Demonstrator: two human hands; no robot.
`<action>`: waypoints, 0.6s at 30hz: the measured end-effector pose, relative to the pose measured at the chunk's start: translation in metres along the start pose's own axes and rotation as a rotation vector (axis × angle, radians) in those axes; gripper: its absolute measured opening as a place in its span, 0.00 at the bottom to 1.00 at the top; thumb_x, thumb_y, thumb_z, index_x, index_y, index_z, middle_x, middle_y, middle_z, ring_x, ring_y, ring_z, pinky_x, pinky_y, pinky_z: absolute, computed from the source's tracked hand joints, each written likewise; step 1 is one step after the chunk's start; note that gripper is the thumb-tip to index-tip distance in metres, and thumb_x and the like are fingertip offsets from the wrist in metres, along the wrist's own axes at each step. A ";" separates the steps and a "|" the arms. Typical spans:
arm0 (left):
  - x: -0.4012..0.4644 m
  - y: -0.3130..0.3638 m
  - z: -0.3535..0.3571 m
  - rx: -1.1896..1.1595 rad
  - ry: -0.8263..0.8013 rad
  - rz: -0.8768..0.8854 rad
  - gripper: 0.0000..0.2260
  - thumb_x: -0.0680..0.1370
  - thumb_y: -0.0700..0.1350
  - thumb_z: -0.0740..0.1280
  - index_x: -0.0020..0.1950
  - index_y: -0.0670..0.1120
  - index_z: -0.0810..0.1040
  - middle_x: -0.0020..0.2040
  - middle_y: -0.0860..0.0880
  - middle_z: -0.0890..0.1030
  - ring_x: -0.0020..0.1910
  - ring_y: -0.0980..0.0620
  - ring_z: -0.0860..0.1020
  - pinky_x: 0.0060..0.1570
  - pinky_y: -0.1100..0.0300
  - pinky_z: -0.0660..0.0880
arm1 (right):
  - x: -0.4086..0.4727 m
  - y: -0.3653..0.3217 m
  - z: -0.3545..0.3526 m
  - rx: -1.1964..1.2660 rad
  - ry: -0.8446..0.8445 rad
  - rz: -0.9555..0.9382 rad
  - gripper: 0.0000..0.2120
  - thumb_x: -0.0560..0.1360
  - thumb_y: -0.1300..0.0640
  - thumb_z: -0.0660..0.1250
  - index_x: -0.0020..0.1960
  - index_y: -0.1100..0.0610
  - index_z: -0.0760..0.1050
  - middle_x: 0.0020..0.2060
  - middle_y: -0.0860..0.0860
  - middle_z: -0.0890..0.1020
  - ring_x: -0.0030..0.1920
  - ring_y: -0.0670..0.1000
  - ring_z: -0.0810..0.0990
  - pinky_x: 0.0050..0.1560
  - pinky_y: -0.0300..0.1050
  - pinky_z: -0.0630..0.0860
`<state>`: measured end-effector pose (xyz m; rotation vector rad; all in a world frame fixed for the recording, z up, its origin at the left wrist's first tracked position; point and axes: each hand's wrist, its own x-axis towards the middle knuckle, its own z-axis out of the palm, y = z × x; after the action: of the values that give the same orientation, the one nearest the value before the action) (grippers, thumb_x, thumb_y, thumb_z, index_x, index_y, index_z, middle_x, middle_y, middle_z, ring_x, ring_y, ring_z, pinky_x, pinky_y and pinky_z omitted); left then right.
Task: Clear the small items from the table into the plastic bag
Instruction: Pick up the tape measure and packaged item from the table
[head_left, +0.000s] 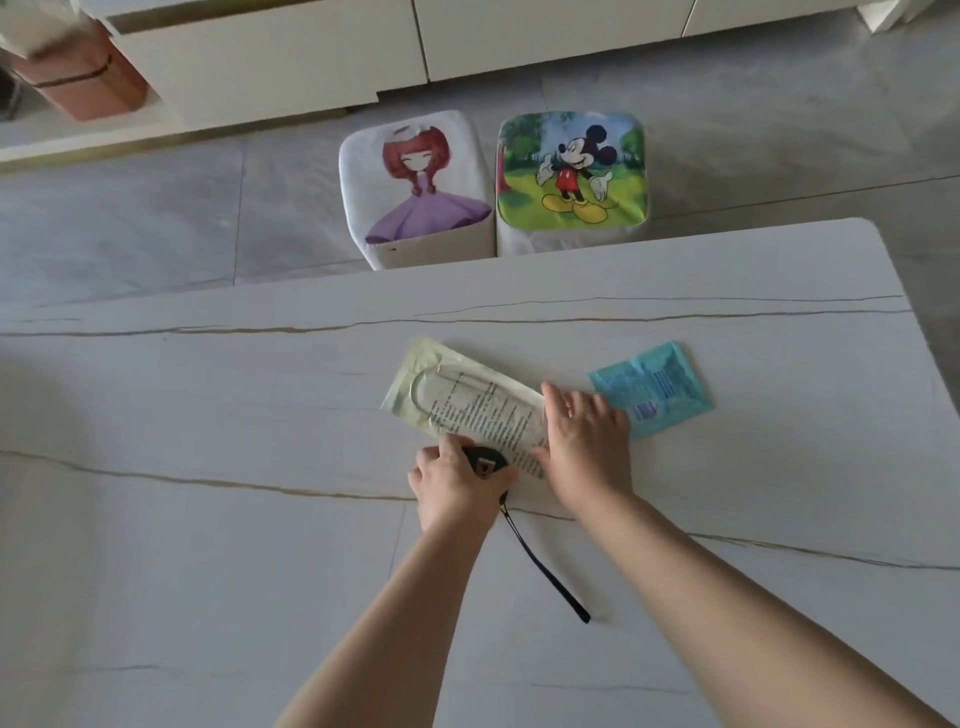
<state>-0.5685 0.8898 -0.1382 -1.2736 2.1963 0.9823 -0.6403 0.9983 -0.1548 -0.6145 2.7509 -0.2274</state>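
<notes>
A pale clear plastic bag (462, 400) with black print lies flat on the white marble table (208, 519). My right hand (584, 447) rests on the bag's near right end, fingers spread. My left hand (457, 486) grips a small black tape measure (485, 462) at the bag's near edge; its black wrist strap (545, 566) trails toward me across the table. A teal sachet (652, 387) lies flat just right of my right hand, partly under its fingers.
Beyond the table's far edge stand two cube stools, one with a purple-dress girl print (415, 187), one with a cartoon mouse print (571, 171). White cabinets (363, 47) line the back wall on a grey tiled floor.
</notes>
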 end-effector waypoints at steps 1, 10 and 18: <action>-0.001 0.002 0.001 -0.007 -0.004 -0.001 0.26 0.71 0.54 0.72 0.65 0.49 0.68 0.64 0.45 0.67 0.65 0.44 0.64 0.62 0.55 0.65 | 0.001 0.000 -0.004 -0.016 -0.014 0.025 0.29 0.71 0.47 0.70 0.67 0.55 0.65 0.59 0.54 0.74 0.61 0.56 0.70 0.58 0.51 0.66; -0.004 0.017 0.006 0.107 0.008 0.061 0.20 0.73 0.50 0.70 0.61 0.52 0.66 0.60 0.48 0.70 0.62 0.48 0.65 0.49 0.55 0.72 | 0.014 0.067 -0.030 0.047 0.132 0.133 0.23 0.58 0.52 0.80 0.41 0.66 0.75 0.48 0.64 0.79 0.51 0.65 0.78 0.51 0.56 0.76; 0.000 0.015 0.006 0.171 0.011 0.088 0.21 0.73 0.52 0.70 0.62 0.52 0.66 0.61 0.49 0.70 0.62 0.47 0.65 0.52 0.53 0.73 | 0.017 0.088 -0.033 0.139 -0.156 0.522 0.53 0.65 0.37 0.71 0.76 0.55 0.44 0.74 0.57 0.56 0.72 0.59 0.57 0.68 0.53 0.61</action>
<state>-0.5815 0.8993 -0.1373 -1.1162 2.3070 0.8014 -0.7005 1.0724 -0.1474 0.1246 2.6037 -0.2316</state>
